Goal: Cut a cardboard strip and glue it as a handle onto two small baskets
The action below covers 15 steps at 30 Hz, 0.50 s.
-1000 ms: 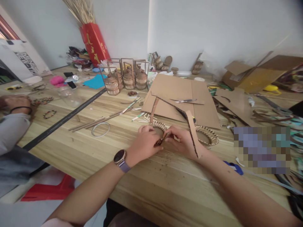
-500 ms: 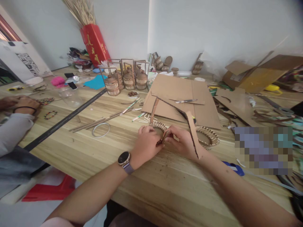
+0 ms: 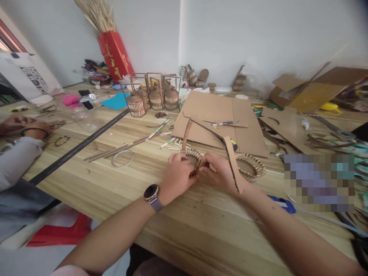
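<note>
My left hand [image 3: 179, 168] is closed around the near left side of a small round cardboard basket [image 3: 193, 152] with pale slats along its wall. My right hand [image 3: 217, 168] pinches a brown cardboard strip [image 3: 232, 157] at the basket's right edge. The strip stands up in an angular loop, rising behind the basket and coming down over my right wrist. My fingers hide the near rim. A second slatted basket [image 3: 260, 168] sits just right of my right hand, partly covered by it.
Behind lie flat cardboard sheets [image 3: 212, 107] with a pen-like tool [image 3: 225, 123] on top. Several lidded, handled baskets [image 3: 156, 97] stand at back left. A wire ring [image 3: 123, 166] and thin sticks [image 3: 123, 147] lie left; a blue tool [image 3: 283, 204] lies right. Another person's hands [image 3: 36, 128] work at far left.
My hands stay on the basket and strip with barely any shift. The other person's hands at the left have moved slightly.
</note>
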{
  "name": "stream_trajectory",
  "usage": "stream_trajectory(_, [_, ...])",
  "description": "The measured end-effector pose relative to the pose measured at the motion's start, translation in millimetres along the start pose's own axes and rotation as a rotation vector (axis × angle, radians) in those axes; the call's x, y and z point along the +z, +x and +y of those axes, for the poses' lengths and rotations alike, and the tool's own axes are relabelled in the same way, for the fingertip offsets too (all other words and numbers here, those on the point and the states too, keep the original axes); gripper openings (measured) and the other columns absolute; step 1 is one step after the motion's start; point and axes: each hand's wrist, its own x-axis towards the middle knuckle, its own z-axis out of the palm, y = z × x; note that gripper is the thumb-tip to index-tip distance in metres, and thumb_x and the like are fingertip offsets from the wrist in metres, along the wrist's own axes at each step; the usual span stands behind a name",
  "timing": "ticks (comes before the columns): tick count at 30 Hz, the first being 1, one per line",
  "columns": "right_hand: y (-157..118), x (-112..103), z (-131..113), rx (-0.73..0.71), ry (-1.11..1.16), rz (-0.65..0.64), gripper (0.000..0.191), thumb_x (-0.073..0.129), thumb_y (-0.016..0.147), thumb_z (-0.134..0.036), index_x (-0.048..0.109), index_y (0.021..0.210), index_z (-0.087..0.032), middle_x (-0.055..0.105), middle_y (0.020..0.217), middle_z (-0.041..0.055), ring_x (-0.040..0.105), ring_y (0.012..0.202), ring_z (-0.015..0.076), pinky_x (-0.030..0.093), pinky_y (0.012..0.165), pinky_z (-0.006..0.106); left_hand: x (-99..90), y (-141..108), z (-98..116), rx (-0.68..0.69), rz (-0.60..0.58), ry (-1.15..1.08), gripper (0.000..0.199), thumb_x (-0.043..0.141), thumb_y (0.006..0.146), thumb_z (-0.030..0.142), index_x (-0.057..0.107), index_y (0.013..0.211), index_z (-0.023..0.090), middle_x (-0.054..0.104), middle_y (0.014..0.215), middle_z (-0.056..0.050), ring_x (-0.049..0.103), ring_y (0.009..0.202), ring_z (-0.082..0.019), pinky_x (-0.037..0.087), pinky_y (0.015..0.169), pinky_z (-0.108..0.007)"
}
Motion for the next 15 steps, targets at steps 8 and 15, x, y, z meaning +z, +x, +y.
stream_trajectory(8, [-0.4, 0.8, -1.6, 0.009, -0.011, 0.022, 0.007, 0.053, 0.088, -0.023, 0.054, 0.081, -0.022, 0.061, 0.078, 0.0026, 0.057, 0.072, 0.0178, 0.047, 0.066, 0.031, -0.5, -2.3, 2.2, 0.017, -0.007, 0.098, 0.020, 0.078, 0.079, 0.035, 0.068, 0.081, 0.018, 0.068, 0.085, -0.006, 0.052, 0.101, -0.029, 0.039, 0.095, -0.047])
stream_trajectory(15, [-5.5, 0.7, -9.8, 0.052, -0.030, 0.052, 0.006, 0.055, 0.087, -0.022, 0.062, 0.088, -0.022, 0.067, 0.081, 0.0036, 0.062, 0.074, 0.0188, 0.050, 0.069, 0.032, 0.8, -2.9, 4.5, -0.012, 0.027, 0.081, 0.013, 0.076, 0.079, 0.030, 0.067, 0.076, 0.021, 0.066, 0.082, -0.005, 0.052, 0.100, -0.028, 0.042, 0.091, -0.046])
